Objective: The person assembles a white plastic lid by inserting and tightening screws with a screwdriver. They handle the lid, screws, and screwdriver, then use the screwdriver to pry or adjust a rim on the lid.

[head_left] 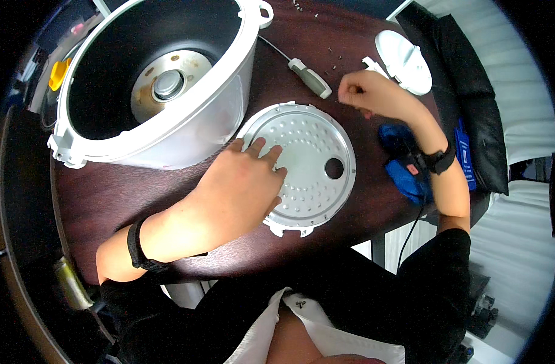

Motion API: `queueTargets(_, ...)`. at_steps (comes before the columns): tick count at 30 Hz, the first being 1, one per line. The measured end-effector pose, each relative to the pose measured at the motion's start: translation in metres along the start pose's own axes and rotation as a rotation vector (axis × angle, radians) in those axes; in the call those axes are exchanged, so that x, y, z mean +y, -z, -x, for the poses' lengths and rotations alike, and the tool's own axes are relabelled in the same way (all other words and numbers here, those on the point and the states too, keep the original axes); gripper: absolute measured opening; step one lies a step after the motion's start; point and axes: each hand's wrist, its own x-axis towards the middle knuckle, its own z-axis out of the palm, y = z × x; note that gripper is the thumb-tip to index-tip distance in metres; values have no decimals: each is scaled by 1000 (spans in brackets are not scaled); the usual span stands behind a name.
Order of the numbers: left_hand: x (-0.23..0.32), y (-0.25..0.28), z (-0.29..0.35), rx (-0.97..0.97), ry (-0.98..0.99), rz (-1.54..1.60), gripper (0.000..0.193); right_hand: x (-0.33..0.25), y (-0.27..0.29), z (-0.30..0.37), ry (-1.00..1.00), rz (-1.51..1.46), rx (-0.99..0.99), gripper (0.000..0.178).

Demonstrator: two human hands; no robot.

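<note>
Left hand [232, 185] spreads wide on the metal disc [306, 156] near the table's [107, 191] front edge; right hand [374, 97] curls, contents unclear. Press flat, evenly.

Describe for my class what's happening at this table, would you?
A person's left hand is spread over a round, dimpled metal plate lying on the dark table. The right hand, fingers curled, is near the handle of a screwdriver; whether it holds anything is unclear. Beside the plate stands an open white appliance body, and a white plastic part lies beyond the right hand.
</note>
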Motion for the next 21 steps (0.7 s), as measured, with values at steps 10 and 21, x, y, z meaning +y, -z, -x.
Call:
queueTargets(10, 1, 4, -3, -46, 21, 34, 34, 2, -34, 18, 18, -199, -17, 17)
queueTargets(21, 1, 8, -4, -73, 27, 58, 34, 5, -37, 18, 47, -145, 23, 15)
